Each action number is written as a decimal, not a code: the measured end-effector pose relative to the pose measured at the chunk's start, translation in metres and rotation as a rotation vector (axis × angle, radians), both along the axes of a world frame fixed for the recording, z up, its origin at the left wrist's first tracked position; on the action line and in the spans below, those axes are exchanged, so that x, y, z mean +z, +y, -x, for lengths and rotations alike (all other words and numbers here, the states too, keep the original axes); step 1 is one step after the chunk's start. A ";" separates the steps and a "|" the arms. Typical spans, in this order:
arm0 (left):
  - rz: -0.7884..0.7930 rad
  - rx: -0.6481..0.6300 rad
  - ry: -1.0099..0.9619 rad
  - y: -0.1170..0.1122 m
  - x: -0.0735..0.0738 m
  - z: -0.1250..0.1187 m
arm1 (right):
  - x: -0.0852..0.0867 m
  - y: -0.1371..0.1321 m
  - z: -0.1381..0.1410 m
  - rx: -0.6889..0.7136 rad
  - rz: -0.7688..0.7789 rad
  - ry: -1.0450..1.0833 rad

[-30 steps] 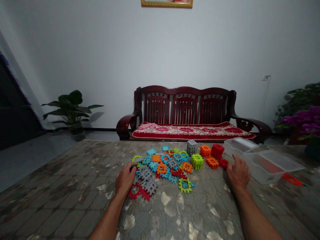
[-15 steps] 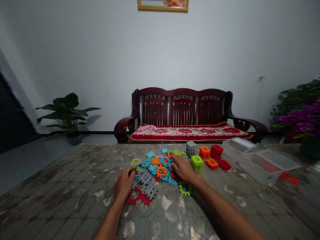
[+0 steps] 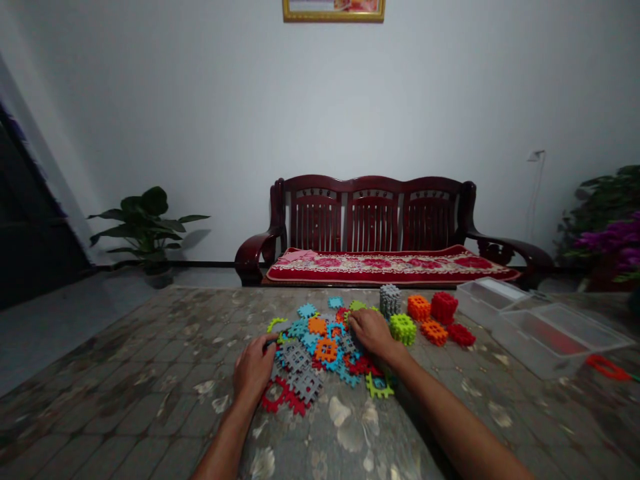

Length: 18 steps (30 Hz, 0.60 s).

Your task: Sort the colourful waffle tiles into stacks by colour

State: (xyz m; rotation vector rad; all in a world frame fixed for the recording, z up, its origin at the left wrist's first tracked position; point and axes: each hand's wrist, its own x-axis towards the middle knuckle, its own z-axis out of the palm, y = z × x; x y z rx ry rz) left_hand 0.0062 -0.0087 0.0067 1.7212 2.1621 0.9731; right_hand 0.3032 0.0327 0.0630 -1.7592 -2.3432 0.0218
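Note:
A loose pile of flat, notched plastic building pieces in several colours lies on the table, with an orange square piece on top. My left hand rests at the pile's left edge, fingers bent, beside grey lattice pieces and a red piece. Something dark shows at its fingertips, too small to name. Over the pile's right side, my right hand has its fingers curled down; its fingertips and anything in them are hidden. A lime-green square frame lies below that wrist.
Right of the pile stand a grey stack, a lime-green stack, orange stacks and red stacks. Farther right are a clear plastic box and an orange-handled tool. A wooden bench stands behind the table.
The view has turned slightly left, so everything sits farther right. My right hand's fingers have curled in, and more red and grey pieces show beside it. My left hand stays by the pile.

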 end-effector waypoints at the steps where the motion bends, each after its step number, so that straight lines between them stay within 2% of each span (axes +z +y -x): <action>1: -0.001 -0.002 -0.005 0.000 0.000 0.000 | 0.001 0.006 0.001 -0.030 -0.001 -0.003; 9: -0.004 -0.001 -0.026 0.000 -0.001 0.001 | 0.009 0.055 0.026 -0.099 0.074 -0.096; 18: -0.008 -0.008 -0.028 0.002 -0.002 0.002 | 0.007 0.069 0.041 -0.193 0.118 -0.151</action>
